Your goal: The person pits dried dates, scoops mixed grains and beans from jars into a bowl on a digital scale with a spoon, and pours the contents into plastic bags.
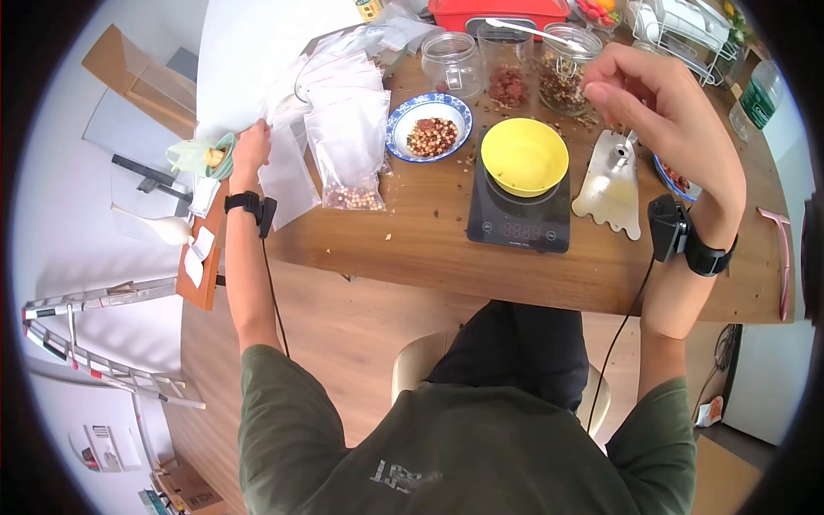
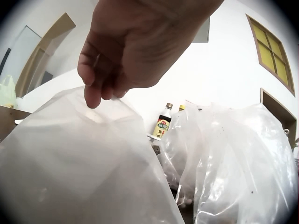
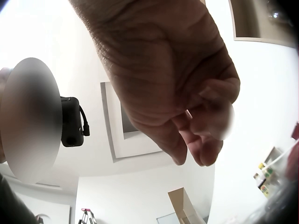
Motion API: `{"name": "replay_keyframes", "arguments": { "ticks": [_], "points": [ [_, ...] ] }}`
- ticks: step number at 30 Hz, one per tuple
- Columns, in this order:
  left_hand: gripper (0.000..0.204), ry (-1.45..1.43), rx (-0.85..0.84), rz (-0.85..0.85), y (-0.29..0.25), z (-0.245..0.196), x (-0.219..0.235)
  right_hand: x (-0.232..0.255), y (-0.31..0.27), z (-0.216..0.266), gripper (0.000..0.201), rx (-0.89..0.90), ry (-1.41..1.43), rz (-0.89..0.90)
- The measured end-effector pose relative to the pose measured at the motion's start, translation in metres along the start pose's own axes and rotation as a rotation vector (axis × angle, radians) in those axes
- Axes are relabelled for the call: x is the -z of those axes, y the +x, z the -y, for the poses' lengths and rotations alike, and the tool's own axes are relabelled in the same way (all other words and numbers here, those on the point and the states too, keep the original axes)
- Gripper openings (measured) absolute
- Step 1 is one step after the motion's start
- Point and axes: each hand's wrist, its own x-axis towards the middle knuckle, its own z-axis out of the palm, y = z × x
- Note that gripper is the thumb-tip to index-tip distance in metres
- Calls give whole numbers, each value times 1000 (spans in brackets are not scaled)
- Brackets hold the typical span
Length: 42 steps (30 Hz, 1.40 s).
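Observation:
At the table's left edge, my left hand (image 1: 251,150) pinches the top of a translucent plastic bag (image 2: 88,158). In the head view that bag (image 1: 289,184) hangs flat beside a clear bag of mixed beans (image 1: 348,167). My right hand (image 1: 657,103) is raised over the right part of the table, fingers loosely bent with nothing between them, as its palm side (image 3: 168,74) shows in the right wrist view. Nearest below it are a metal scraper-like plate (image 1: 609,193) and a yellow bowl (image 1: 524,154) standing on a black kitchen scale (image 1: 519,227).
A blue-patterned bowl (image 1: 429,127) holds beans. Behind it stand an open glass jar (image 1: 452,64), a container of reddish pieces (image 1: 508,81) and a jar of mixed beans (image 1: 564,73) with a white spoon. A red tray (image 1: 498,12) is at the back, a pink razor-shaped tool (image 1: 779,257) far right.

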Motion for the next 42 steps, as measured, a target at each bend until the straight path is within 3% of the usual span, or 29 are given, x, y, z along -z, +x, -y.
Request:
{"name": "replay_keyframes", "arguments": {
  "ticks": [5,7,8,10,11,13,20,22,25,28,30,31,34,38,42],
  "points": [
    [27,-60,40,14,0,22,-22,-1,1,-1,16,16,-16,-3],
    [49,-21,-46,-10,2,41,-42,-2,1,-2,15,24,14,-7],
    [49,-21,-49,-9,-1,43,-46,-2,0,-2,15,22,13,-8],
    [66,-119,-74,180,-25,27,-42,-3,1,-2,15,20,6,-9],
    [66,-119,-72,180,-32,22,-43,-3,1,-2,15,21,7,-8],
    [74,-151,-74,401,-41,18,-48,-5,2,-3,15,23,12,4],
    [74,-189,17,435,-49,16,-58,-3,1,0,16,19,4,8],
    [73,-184,18,430,-48,16,-54,1,2,1,14,-7,-59,85],
    [72,-145,30,477,-45,15,-49,-1,0,3,17,22,-16,9],
    [66,-140,40,439,-46,19,-49,0,-1,3,17,12,-30,11],
    [57,-15,-113,167,-42,22,-51,1,0,3,17,33,-26,-3],
    [57,-14,-120,170,-47,4,-37,1,-1,3,17,55,-21,-9],
    [35,-242,-374,-232,-54,-37,-4,0,1,-2,14,94,-67,17],
    [32,-422,-370,-93,-68,-104,44,-4,4,-2,14,92,-33,31],
    [28,-405,-473,-104,-57,-119,37,-1,3,-1,15,77,-64,16]
  ]
}}
